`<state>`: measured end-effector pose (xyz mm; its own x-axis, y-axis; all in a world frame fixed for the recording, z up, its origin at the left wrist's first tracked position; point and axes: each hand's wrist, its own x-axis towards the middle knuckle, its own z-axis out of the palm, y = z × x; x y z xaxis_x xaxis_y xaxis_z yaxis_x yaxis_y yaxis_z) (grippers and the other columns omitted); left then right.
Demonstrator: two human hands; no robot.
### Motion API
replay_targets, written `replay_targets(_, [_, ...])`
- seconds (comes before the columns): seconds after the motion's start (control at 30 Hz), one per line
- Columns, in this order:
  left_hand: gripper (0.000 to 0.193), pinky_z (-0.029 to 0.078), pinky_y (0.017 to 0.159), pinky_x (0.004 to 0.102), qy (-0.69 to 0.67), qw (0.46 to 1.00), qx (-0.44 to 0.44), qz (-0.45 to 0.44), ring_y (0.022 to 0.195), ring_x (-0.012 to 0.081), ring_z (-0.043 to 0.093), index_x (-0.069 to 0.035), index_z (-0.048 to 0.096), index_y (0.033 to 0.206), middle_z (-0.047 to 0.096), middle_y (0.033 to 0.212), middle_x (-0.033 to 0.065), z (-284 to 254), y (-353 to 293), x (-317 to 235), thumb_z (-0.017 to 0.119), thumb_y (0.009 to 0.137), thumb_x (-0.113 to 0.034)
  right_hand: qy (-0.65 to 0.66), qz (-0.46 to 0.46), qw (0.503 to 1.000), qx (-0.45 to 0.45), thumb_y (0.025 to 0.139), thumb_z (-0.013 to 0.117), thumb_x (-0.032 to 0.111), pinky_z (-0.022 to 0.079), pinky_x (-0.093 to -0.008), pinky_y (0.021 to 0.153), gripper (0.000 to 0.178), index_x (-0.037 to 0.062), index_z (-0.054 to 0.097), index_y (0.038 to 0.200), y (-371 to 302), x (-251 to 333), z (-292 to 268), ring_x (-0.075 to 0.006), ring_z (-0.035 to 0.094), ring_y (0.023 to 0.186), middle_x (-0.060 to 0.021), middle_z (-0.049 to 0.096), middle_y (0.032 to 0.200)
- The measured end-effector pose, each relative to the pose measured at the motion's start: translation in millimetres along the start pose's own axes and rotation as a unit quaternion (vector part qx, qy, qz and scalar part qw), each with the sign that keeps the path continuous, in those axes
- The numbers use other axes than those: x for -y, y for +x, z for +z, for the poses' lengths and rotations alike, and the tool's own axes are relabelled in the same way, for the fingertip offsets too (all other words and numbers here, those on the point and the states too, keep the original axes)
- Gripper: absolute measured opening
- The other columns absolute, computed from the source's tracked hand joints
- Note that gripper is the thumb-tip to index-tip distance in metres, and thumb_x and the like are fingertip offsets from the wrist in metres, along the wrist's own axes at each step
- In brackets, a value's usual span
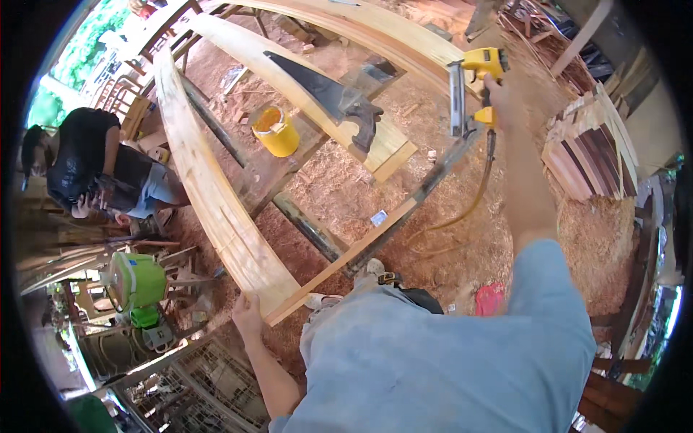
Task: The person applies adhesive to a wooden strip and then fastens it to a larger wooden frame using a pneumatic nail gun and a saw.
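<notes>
Out to the upper right, my right hand [500, 97] is wrapped round the handle of a yellow air nail gun [482, 61]. A yellowish hose [485, 173] hangs from its grip. Lower down, my left hand [247, 314] grips the near end of a long pale plank [209, 191], beside its corner. A narrow wooden strip [346, 258] meets that end and runs off to the upper right. On a second plank [238, 42] lies a handsaw [310, 83] with a dark blade. My left fingers are partly hidden by the wood.
A yellow bucket [280, 137] stands between the two planks, near dark support rails [303, 222]. Another person [83, 155] in a black shirt is at the left, above a green box [137, 280]. Stacked boards [588, 155] stand at the right. Wood shavings [447, 231] cover the ground.
</notes>
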<state>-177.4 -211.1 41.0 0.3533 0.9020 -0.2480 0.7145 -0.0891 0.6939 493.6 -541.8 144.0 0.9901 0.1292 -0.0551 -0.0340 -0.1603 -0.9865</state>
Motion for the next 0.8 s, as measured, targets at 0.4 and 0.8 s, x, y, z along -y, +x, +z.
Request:
replay_targets(0.4, [0.035,0.052,0.079,0.035,0.081,0.993,-0.047,-0.066,0.083,0.0208,0.068,0.006,0.072,0.103,0.074,0.091,0.0158,-11.7,-3.6,-63.4,0.073,0.088,-0.026,-0.01,-0.031,0.939,0.342,0.09,0.065,0.03,0.054,-0.0331,0.063,0.028,0.0059,0.063,0.104,11.1,-22.9,33.2,-0.0178,0.066,0.073,-0.0076,0.065,0.078])
replay_targets(0.8, [0.062,0.051,0.091,0.0471,0.176,0.983,-0.03,-0.038,0.1,0.0402,0.067,0.005,0.072,0.09,0.07,0.097,0.0276,11.1,35.7,28.7,0.07,0.08,-0.056,-0.422,-0.201,0.842,0.271,0.09,0.062,0.017,0.051,-0.0422,0.076,0.045,-0.0043,0.053,0.129,-115.5,-66.2,98.8,-0.0318,0.069,0.09,-0.0203,0.068,0.096])
